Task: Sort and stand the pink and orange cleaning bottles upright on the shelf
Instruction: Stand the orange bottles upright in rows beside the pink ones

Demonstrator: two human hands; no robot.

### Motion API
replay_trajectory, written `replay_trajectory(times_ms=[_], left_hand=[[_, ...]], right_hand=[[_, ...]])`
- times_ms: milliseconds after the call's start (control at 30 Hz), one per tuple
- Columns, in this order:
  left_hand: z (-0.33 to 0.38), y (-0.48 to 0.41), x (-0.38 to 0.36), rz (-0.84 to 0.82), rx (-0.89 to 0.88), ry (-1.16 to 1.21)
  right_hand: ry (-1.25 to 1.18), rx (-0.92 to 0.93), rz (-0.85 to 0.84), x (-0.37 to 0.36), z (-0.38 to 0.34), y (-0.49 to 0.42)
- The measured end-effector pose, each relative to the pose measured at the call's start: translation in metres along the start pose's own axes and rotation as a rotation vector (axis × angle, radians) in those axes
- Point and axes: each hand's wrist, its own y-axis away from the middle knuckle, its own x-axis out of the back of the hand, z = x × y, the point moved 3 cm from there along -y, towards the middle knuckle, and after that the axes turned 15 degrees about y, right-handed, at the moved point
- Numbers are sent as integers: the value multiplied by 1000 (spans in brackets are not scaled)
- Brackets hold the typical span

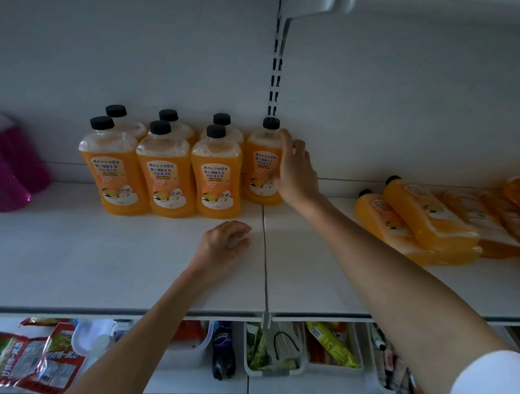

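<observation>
Several orange bottles (166,172) with black caps stand upright in two rows at the back of the white shelf (127,258). My right hand (295,171) grips the rightmost upright orange bottle (262,169) from its right side, next to the back wall. My left hand (224,243) hovers over the shelf in front of the rows, fingers loosely curled and holding nothing. More orange bottles (428,219) lie on their sides in a pile at the right. Pink bottles (8,163) lie tilted at the far left edge.
A slotted upright rail (275,76) runs up the back wall behind the held bottle. A seam (264,258) divides the shelf boards. Below the shelf are bins (276,356) of snack packets, a dark drink bottle (223,353) and red packets (26,359).
</observation>
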Motion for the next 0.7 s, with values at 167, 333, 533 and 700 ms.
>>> replay_trajectory(times_ms=[167,333,533,700], left_hand=[[13,-2,-14,96,85,-166],[28,-4,-37,165,142,-94],[53,-18,-80,124,80,28],[59,-20,-118,45,72,43]], right_hand=[[-31,116,-280,15,20,0],[-93,218,-391,38,39,6],[-38,38,-330,75,117,3],[-57,-298,-364,95,222,36]])
